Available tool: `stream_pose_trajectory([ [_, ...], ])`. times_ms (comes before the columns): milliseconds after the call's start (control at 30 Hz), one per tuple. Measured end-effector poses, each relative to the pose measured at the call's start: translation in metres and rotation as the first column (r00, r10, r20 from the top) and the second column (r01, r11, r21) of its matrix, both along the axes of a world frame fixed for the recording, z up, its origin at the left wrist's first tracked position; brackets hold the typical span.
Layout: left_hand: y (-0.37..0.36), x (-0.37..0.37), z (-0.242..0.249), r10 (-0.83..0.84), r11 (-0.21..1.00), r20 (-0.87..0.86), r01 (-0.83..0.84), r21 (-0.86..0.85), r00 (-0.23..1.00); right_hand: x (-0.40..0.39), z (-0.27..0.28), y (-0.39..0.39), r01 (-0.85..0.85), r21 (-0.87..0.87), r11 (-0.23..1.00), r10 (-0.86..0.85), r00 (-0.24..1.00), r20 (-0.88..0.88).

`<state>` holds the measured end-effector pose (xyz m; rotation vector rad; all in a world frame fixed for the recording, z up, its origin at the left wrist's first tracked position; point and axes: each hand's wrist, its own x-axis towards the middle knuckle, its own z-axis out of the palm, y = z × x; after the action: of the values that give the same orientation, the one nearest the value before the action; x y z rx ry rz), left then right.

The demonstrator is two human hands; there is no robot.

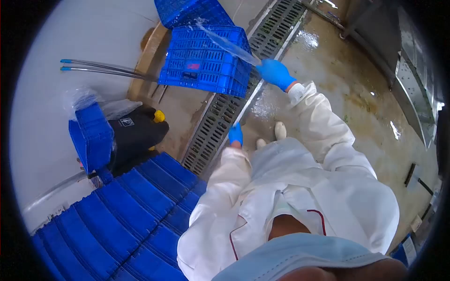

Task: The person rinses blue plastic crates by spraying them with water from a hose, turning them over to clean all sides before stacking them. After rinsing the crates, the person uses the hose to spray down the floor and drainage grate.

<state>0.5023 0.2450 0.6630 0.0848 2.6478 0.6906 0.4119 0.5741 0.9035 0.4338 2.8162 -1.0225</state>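
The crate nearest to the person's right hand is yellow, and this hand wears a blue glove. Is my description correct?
Not quite. The crate nearest to the person's right hand is blue, not yellow, as the head view shows. The hand does wear a blue glove.

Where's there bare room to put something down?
The wet floor right of the drain grate, reaching to the metal equipment, looks widest. A smaller patch lies between grate and black container. It's crowded at the blue crate and lower-left blue stacks.
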Motion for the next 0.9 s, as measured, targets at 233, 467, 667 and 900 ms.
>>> stream_pose_trajectory([
  [233, -0.213, 0.164, -0.016, 0.171, 0.983, 0.501, -0.114, -0.142, 0.848, 0.036, -0.001, -0.016, 0.094, 0.059, 0.994, -0.092, 0.995, -0.031],
  [467, -0.346, 0.215, 0.007, 0.237, 0.97, 0.235, -0.217, -0.11, 0.943, 0.085, -0.049, -0.041, -0.01, 0.092, 0.996, 0.011, 1.0, -0.013],
  [667, -0.344, 0.301, 0.034, 0.029, 0.974, 0.255, 0.029, -0.223, 0.967, 0.085, -0.032, -0.073, 0.104, 0.084, 0.991, -0.102, 0.994, -0.024],
  [900, -0.318, 0.351, 0.015, -0.183, 0.943, 0.322, 0.259, -0.211, 0.929, 0.075, -0.047, -0.076, -0.07, 0.178, 0.982, 0.073, 0.997, -0.01],
])
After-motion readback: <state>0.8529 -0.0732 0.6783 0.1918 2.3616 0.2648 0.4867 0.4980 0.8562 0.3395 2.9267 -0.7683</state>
